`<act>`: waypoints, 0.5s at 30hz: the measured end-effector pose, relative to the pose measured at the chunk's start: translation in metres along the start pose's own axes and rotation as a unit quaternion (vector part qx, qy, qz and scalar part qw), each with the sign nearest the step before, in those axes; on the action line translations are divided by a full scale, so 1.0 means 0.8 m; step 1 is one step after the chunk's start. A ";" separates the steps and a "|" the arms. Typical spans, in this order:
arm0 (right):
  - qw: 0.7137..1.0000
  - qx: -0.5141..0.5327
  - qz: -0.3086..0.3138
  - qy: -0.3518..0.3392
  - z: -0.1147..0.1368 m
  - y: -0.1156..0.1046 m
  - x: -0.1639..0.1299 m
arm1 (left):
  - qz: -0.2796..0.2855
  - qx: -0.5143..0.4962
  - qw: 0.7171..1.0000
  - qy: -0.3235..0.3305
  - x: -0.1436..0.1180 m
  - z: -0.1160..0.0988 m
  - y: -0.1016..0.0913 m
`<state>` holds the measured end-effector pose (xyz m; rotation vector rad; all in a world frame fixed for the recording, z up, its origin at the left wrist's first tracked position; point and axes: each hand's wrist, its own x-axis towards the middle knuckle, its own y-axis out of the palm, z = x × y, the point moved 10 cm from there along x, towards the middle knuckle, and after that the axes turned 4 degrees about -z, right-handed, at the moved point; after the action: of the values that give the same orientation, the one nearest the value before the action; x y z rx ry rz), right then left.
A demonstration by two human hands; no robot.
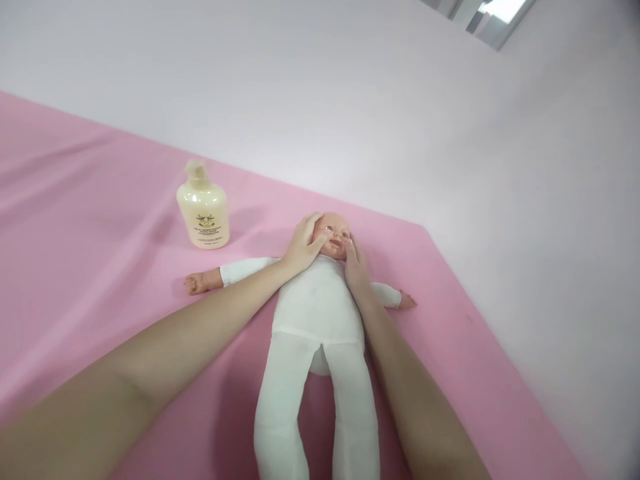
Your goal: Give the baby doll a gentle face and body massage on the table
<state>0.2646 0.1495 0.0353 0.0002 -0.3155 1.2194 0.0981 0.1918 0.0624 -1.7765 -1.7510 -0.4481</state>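
A baby doll [320, 300] lies on its back, face up, with a white cloth body and a bare plastic head. My left hand [304, 245] cups one side of the head, its thumb resting on the cheek near the mouth. Against the opposite cheek lies my right hand [355, 264], fingers bent along the jaw. Between them the two hands hold the head; the fingertips behind it are hidden. Both doll arms stretch outward past my forearms. A pale yellow pump bottle [204, 213] with a cartoon cow label stands upright, left of the doll's head.
A pink cloth [125, 220] with some creases lies under the doll and the bottle. Its edge runs behind the doll's head and down the right side. Beyond is a white surface [525, 200], with a bright framed opening [493, 20] at the top right.
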 end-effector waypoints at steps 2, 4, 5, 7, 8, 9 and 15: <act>1.000 -0.001 -0.003 0.004 -0.001 -0.001 0.000 | 0.001 0.001 1.000 -0.001 0.000 0.000 0.000; 1.000 0.003 -0.004 0.006 0.000 0.000 0.000 | 0.003 0.003 1.000 -0.001 0.000 0.000 0.000; 1.000 0.006 -0.001 0.004 0.002 0.000 -0.001 | 0.003 0.003 1.000 -0.001 0.000 0.000 0.000; 1.000 0.009 0.002 -0.002 0.006 0.001 -0.001 | 0.001 0.001 1.000 0.000 0.000 0.000 0.000; 1.000 0.009 0.002 -0.006 0.008 0.001 -0.002 | 0.000 0.001 1.000 0.000 0.000 0.001 0.000; 1.000 0.008 0.002 -0.010 0.010 0.001 -0.002 | -0.001 0.000 1.000 -0.001 0.000 0.001 0.000; 1.000 -0.002 -0.001 -0.022 0.016 0.000 -0.003 | -0.004 -0.004 1.000 -0.006 0.000 0.004 0.001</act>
<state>0.2606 0.1451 0.0472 0.0235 -0.3565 1.2172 0.0982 0.1939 0.0594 -1.7830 -1.7666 -0.4496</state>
